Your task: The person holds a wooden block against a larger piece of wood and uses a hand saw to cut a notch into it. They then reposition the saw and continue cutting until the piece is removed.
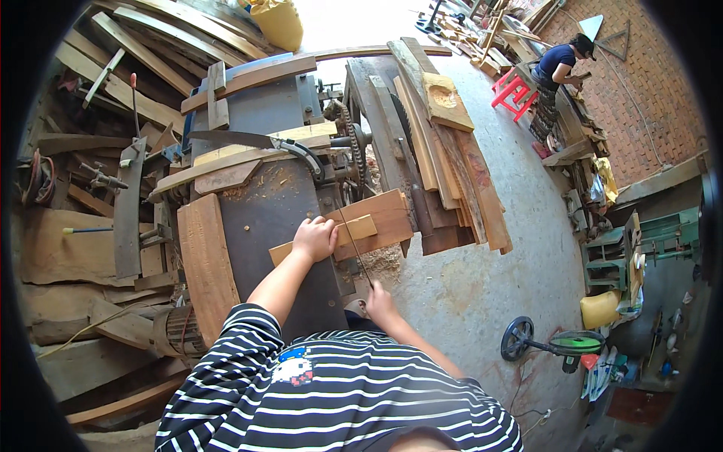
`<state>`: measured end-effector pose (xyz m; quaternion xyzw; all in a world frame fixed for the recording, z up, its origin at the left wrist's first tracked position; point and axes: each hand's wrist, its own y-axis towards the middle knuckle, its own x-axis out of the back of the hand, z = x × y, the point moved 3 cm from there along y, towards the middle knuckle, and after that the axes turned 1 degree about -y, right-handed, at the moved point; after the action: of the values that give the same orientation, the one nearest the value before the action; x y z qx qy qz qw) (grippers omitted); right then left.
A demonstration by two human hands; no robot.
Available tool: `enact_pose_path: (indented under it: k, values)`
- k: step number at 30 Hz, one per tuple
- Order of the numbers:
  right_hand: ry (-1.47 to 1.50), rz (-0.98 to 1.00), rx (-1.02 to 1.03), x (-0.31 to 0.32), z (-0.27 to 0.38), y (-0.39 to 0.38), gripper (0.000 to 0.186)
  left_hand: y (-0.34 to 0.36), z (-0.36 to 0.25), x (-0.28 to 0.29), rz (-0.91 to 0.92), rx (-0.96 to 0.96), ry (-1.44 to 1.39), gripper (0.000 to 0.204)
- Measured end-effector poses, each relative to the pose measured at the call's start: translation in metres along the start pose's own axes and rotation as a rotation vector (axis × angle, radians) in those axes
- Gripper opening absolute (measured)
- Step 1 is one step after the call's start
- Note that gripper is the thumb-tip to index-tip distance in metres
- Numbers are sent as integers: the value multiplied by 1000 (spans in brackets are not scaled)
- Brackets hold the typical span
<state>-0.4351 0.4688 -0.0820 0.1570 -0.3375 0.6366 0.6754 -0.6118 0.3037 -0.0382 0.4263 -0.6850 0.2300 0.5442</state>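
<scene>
We see the left hand [315, 239] with its fingers grasping a narrow pale-yellow wooden strip [364, 226], which lies across a reddish-brown wooden board [390, 215] at the right edge of the dark grey metal worktop [282, 203]. Nearer, the right hand [382, 303] has its fingers closed around a thin dark saw [358, 249], which crosses the strip. Farther lies a black-bladed curved saw [248, 140].

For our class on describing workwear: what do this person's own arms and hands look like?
The left hand and right hand are ungloved, the forearms bare. The short sleeves are black with thin white stripes.
</scene>
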Motion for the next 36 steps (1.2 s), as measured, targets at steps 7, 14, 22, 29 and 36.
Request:
enact_pose_path:
  k: [7, 14, 22, 29, 36]
  values:
    - [-37, 15, -41, 3, 24, 28, 16, -2, 3, -6, 22, -31, 11, 21]
    - [5, -41, -24, -3, 38, 59, 19, 1, -2, -3, 40, -10, -13, 21]
    - [10, 21, -74, 3, -4, -9, 15, 0, 2, -6, 36, 11, -31, 22]
    - [4, -26, -51, -6, 43, 66, 16, 3, -4, -3, 33, 13, -44, 22]
    - [-23, 16, -59, 9, 28, 22, 17, -1, 1, -1, 40, 61, -87, 22]
